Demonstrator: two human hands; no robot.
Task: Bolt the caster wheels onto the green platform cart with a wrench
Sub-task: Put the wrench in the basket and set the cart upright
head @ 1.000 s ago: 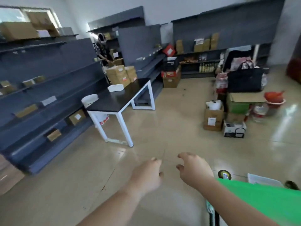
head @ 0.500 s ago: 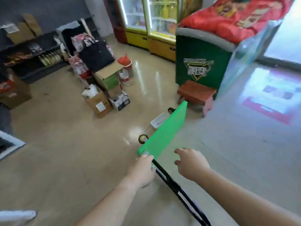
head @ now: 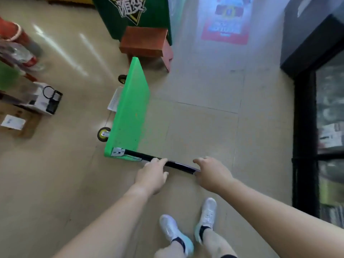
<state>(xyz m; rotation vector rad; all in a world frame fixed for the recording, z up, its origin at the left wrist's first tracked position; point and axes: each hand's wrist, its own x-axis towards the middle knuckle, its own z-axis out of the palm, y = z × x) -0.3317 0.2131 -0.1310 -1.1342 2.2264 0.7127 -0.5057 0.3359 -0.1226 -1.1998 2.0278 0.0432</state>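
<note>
Half a second ago the left hand only touched the cart's near corner and the right hand hovered free. Now both have closed on the black handle (head: 178, 165), the left hand (head: 151, 176) curled over its middle and the right hand (head: 212, 174) wrapped round its free end. The green cart (head: 132, 108) stands on its long edge at 12 o'clock from the hands, its underside facing 9 o'clock, where a near wheel (head: 103, 134) and a far wheel (head: 122, 79) show. I judge it is being set up so the wheel bolts can be reached; no wrench is in view. The floor (head: 195, 131) is glossy beige tile, with a brown stool (head: 147, 41) at 12 o'clock beyond the cart, boxes (head: 37, 101) at 9 o'clock and a glass-door fridge (head: 325, 127) at 3 o'clock
</note>
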